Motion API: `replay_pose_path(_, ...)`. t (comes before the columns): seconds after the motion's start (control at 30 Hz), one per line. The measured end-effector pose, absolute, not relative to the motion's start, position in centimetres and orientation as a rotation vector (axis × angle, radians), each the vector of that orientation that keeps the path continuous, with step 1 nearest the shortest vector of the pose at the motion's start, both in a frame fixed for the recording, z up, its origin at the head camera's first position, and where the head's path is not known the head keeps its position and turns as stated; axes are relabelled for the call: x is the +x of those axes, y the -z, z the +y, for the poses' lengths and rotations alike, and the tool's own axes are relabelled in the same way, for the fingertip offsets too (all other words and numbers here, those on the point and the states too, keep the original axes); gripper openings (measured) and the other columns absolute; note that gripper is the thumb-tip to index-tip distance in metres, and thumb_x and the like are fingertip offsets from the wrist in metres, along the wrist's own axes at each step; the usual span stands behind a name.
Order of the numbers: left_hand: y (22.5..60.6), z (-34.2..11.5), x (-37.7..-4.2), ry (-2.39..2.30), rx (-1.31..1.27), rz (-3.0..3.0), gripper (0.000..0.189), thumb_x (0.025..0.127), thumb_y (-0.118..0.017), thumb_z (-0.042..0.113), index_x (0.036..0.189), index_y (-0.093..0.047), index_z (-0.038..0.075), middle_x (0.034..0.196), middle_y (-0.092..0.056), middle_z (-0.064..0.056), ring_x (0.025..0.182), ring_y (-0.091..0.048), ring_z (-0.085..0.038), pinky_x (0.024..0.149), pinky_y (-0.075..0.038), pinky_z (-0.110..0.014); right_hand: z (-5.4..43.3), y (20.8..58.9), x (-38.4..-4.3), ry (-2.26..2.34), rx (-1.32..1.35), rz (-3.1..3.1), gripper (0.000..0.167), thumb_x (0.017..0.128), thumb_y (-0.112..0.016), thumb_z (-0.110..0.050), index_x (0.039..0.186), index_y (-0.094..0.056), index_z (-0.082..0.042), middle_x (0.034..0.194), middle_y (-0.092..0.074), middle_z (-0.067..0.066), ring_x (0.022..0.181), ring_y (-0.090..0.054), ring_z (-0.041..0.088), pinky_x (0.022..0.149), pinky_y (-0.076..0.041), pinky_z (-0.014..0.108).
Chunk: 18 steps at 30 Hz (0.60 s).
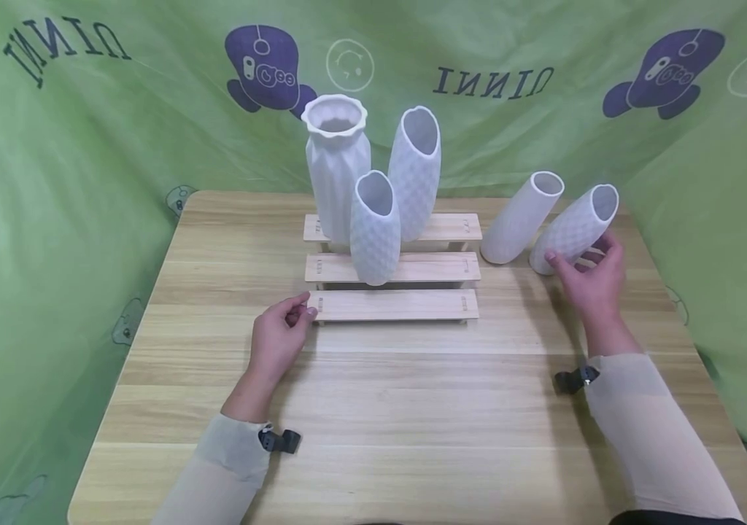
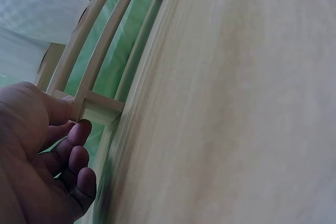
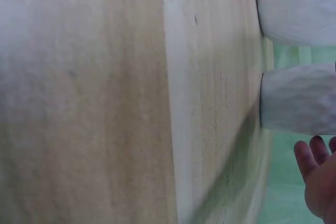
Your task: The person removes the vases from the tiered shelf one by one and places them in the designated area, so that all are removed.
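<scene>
A stepped wooden rack with three slatted tiers stands mid-table. My left hand pinches the left end of its lowest tier between thumb and fingers; the left wrist view shows this grip. At the right, a textured white vase stands on the table. Beside its lower part is my right hand, thumb in front and fingers along the right side. In the right wrist view the fingers look fairly straight, near that vase; whether they touch it is unclear.
A frilled-rim white vase and a slant-mouthed vase stand on the rack's upper part, with a shorter slant-mouthed vase on the middle tier. A smooth white vase is right of the rack. Green printed cloth surrounds the table.
</scene>
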<state>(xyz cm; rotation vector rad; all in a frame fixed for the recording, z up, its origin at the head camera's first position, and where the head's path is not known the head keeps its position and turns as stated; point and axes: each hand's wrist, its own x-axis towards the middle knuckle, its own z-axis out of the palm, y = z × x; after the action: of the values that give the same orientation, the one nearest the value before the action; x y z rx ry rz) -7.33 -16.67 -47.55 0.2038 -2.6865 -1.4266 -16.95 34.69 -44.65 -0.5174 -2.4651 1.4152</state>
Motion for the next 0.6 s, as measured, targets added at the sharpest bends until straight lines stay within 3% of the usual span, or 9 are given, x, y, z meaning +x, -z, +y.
replay_pose_path(0.17,47.6,-16.7,-7.5,1.434,0.208,-2.688,0.033,0.097,-0.075,0.022,0.127,-0.073,0.008,0.099,-0.071,-0.003,0.088,-0.065,-0.019,0.079,-0.057,-0.034,34.6,44.4,-16.2,-1.399,-0.538,-2.422,0.09,0.086,-0.087,-0.033,0.155,-0.032,-0.017,0.143,-0.043,0.001,0.121,-0.052,0.017,0.101,-0.052,0.034)
replay_pose_path(0.43,47.7,-16.7,-7.5,1.433,0.204,-2.694,0.033,0.098,-0.074,0.023,0.128,-0.073,0.008,0.099,-0.072,-0.003,0.088,-0.065,-0.018,0.079,-0.056,-0.033,33.9,44.2,-15.1,-1.369,-0.558,-2.369,0.086,0.084,-0.088,-0.032,0.15,-0.036,-0.015,0.13,-0.043,-0.007,0.11,-0.053,0.011,0.091,-0.051,0.024)
replay_pose_path(0.6,47.8,-16.7,-7.5,1.44,0.211,-2.686,0.033,0.097,-0.075,0.022,0.127,-0.073,0.008,0.099,-0.071,-0.003,0.088,-0.066,-0.019,0.079,-0.056,-0.032,33.0,44.0,-14.5,-1.348,-0.509,-2.31,0.083,0.082,-0.09,-0.029,0.146,-0.039,-0.012,0.122,-0.044,-0.009,0.102,-0.053,0.008,0.086,-0.051,0.023)
